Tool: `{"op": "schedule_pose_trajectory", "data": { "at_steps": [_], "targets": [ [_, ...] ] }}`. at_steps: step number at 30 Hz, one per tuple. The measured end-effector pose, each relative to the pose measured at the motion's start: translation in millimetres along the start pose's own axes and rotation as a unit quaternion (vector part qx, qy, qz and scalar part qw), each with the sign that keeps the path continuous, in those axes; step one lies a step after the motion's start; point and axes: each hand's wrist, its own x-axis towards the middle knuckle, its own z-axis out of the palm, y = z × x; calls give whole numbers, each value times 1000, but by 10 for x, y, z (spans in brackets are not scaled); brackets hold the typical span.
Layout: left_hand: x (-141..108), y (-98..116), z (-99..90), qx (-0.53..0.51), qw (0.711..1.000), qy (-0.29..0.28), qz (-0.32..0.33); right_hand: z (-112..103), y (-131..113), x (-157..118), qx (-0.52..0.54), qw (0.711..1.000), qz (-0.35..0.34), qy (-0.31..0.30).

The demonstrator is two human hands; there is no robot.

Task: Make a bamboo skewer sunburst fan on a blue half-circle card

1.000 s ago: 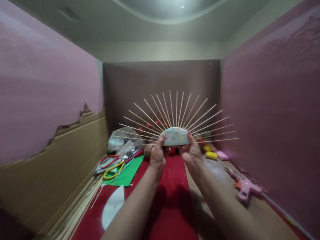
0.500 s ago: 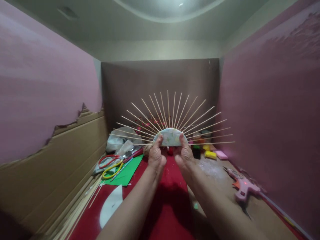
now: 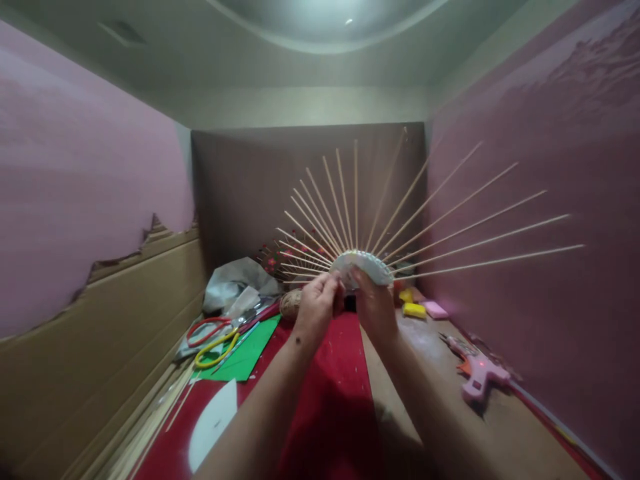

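Both my hands hold up a fan-shaped craft piece [image 3: 364,264]: a pale patterned half-disc with several wooden skewers radiating out of it. My left hand [image 3: 316,307] pinches its lower left edge. My right hand [image 3: 375,307] grips its lower middle from below. The piece is turned at an angle, so the right-hand skewers [image 3: 480,220] reach far toward the pink wall and toward me.
A red sheet [image 3: 330,400] covers the floor under my arms. Left of it lie green paper [image 3: 245,357], red and yellow scissors [image 3: 213,337], a white half-disc [image 3: 213,423] and loose skewers [image 3: 160,427]. A pink glue gun [image 3: 477,377] lies at right, small blocks [image 3: 415,309] behind.
The fan piece faced me flat with even skewers; now it is rotated, its right side swung toward me. My hands moved closer together under it.
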Motion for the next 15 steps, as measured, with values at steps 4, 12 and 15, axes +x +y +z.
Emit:
{"op": "schedule_pose_trajectory", "data": {
  "at_steps": [4,12,15],
  "targets": [
    [3,95,-36,132,971,90,179,118,-5,-218,-55,997,-25,-57],
    [-19,94,-109,178,961,116,178,208,-91,-305,-104,984,-43,-136],
    [-15,134,-96,179,959,111,190,205,-122,-300,-103,983,-45,-144]
  ]
}}
